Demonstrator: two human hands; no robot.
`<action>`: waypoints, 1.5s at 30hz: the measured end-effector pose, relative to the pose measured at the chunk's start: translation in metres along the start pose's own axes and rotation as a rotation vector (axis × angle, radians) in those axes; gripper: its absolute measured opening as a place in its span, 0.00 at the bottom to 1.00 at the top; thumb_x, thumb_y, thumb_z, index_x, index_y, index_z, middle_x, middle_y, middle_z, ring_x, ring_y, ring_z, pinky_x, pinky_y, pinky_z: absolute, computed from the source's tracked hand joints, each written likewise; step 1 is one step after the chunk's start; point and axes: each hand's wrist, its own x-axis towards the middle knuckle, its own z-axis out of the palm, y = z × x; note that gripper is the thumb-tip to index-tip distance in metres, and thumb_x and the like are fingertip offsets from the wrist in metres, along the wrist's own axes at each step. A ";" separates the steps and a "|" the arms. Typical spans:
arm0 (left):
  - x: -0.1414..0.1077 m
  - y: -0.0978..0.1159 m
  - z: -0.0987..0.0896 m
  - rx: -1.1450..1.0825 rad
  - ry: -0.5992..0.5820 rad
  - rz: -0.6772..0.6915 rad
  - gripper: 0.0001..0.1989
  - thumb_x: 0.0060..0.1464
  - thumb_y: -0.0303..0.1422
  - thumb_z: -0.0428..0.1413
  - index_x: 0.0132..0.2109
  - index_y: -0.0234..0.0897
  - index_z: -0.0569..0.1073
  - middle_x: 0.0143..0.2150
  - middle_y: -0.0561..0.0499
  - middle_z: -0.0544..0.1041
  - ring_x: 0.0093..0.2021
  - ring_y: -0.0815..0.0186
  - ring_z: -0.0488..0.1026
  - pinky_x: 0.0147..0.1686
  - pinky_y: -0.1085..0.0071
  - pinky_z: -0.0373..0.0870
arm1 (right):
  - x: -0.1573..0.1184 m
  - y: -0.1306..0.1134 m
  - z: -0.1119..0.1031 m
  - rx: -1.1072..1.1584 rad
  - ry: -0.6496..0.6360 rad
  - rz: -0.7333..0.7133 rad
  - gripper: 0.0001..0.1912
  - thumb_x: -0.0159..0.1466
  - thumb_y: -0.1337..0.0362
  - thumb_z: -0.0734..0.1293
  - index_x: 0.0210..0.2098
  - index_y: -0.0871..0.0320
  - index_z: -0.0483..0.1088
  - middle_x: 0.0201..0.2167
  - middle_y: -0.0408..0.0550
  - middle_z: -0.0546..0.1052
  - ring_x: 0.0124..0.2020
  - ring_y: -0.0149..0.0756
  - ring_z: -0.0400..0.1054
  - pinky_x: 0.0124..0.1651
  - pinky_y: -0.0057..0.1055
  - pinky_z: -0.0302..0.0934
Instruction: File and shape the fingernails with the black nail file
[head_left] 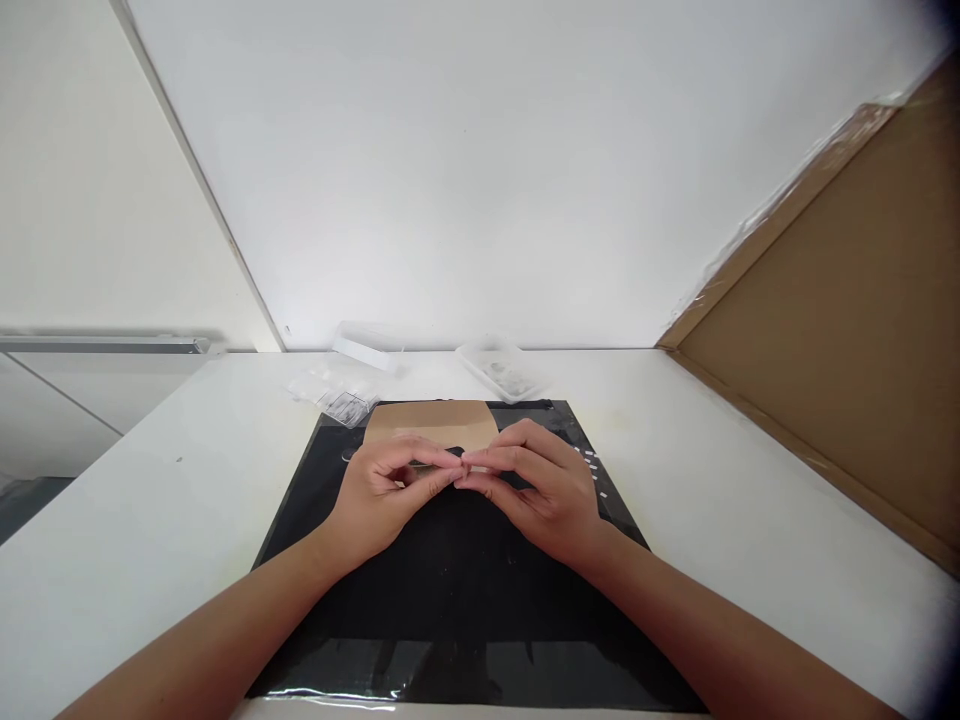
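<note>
Both hands meet over a glossy black mat [450, 590], fingertip to fingertip. My left hand [390, 490] is closed in a pinch of thumb and index finger. From the other side, my right hand [544, 485] pinches at the same spot with thumb and fingers. Whatever lies between the fingertips is too small and too hidden to name. Just behind the hands, a tan card sheet [431, 420] lies on the mat's far part. Several tiny white pieces [590, 460] are scattered on the mat beside my right hand.
A clear plastic bag [341, 397] and a white box-like piece [367, 350] lie at the back left. Behind the mat's far edge stands a shallow clear tray [504, 372] with small things in it. A large brown cardboard panel [832, 320] leans along the white table's [172, 530] right side.
</note>
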 end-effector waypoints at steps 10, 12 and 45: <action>0.000 0.001 0.002 -0.149 -0.030 -0.152 0.09 0.57 0.36 0.67 0.44 0.40 0.85 0.45 0.45 0.84 0.45 0.59 0.81 0.28 0.75 0.73 | 0.000 0.005 -0.005 -0.097 -0.009 -0.048 0.08 0.62 0.69 0.76 0.42 0.55 0.80 0.31 0.45 0.78 0.29 0.30 0.71 0.31 0.29 0.65; 0.000 0.002 0.003 -0.162 -0.034 -0.199 0.10 0.55 0.37 0.68 0.44 0.39 0.85 0.45 0.45 0.84 0.43 0.61 0.80 0.27 0.76 0.73 | 0.000 0.006 -0.006 -0.135 -0.026 -0.070 0.08 0.62 0.69 0.77 0.41 0.55 0.80 0.31 0.45 0.78 0.29 0.30 0.71 0.31 0.29 0.65; 0.006 -0.001 0.003 -0.358 -0.108 -0.351 0.11 0.50 0.37 0.71 0.41 0.40 0.86 0.38 0.48 0.84 0.25 0.75 0.67 0.21 0.79 0.64 | -0.005 0.004 -0.003 -0.083 0.011 -0.120 0.08 0.61 0.69 0.78 0.39 0.55 0.78 0.28 0.43 0.78 0.27 0.29 0.70 0.29 0.29 0.62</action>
